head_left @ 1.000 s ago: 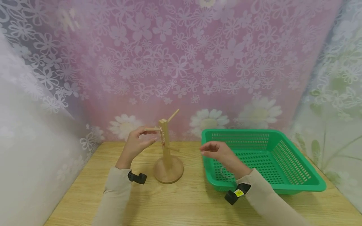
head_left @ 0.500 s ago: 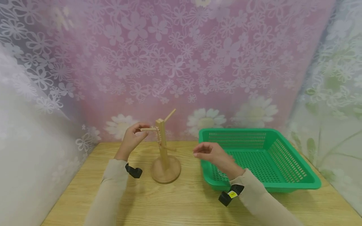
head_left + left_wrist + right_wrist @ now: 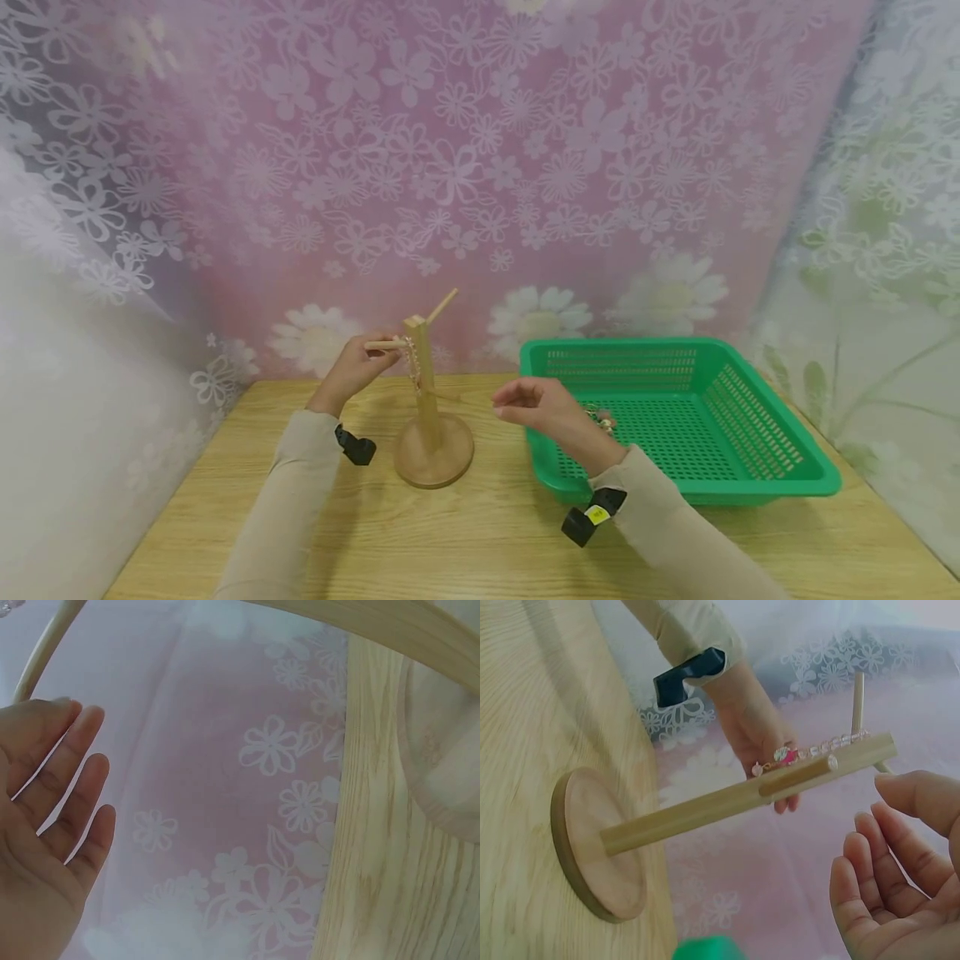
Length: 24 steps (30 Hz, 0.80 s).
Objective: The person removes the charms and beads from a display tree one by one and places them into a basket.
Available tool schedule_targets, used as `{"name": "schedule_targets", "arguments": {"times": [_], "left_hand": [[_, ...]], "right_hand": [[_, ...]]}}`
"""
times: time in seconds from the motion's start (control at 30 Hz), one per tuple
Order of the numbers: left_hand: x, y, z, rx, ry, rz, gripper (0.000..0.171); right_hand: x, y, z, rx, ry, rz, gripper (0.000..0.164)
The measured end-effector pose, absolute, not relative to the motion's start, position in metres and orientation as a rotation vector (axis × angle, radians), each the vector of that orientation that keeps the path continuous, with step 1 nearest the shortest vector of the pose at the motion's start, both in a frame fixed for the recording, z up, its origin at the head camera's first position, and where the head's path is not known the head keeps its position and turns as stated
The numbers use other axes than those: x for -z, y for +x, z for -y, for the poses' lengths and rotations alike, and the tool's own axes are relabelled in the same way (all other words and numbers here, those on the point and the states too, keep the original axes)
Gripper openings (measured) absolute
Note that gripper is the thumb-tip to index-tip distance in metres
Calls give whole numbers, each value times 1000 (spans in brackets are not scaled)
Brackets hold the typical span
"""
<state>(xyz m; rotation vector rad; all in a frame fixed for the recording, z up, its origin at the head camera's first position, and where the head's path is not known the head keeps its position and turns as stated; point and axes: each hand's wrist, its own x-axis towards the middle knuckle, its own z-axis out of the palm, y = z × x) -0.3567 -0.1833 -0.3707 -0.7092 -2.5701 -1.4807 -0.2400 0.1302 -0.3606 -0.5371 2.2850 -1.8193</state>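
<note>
A wooden stand (image 3: 422, 375) with a round base and thin pegs stands on the table. On its left peg (image 3: 382, 345) hangs a bracelet of clear and pink beads (image 3: 412, 367), with a pink charm (image 3: 785, 755) showing in the right wrist view. My left hand (image 3: 352, 372) is at the outer end of that peg, its fingers nearly straight and apart from the bracelet. Contact with the peg is hard to tell. Between the stand and the basket, my right hand (image 3: 551, 408) hovers with loosely bent fingers and nothing in them.
A green plastic basket (image 3: 678, 487) stands on the right of the wooden table (image 3: 450, 542). Beaded jewellery (image 3: 602, 419) lies inside it, partly hidden by my right hand. A flowered curtain (image 3: 480, 167) hangs close behind the stand.
The head view has shifted slightly. My right hand has moved a little left, away from the basket and closer to the stand. The left hand stays by the peg, and the bracelet still hangs there.
</note>
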Motion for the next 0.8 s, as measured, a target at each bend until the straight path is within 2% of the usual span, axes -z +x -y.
{"name": "schedule_targets", "arguments": {"times": [0.33,0.6,0.8], "left_hand": [[377,-356,180,1526,-683,2599,34],[371,-355,182,1695,-699,2491,40],[358,-344,181,1788,-743,2459,38]], "right_hand": [[349,-240,-113,1833,-614,-2282,27],[348,-241,-108,1844,-599,-2276,25],[348,-242,-106,1856,-584,-2266,25]]}}
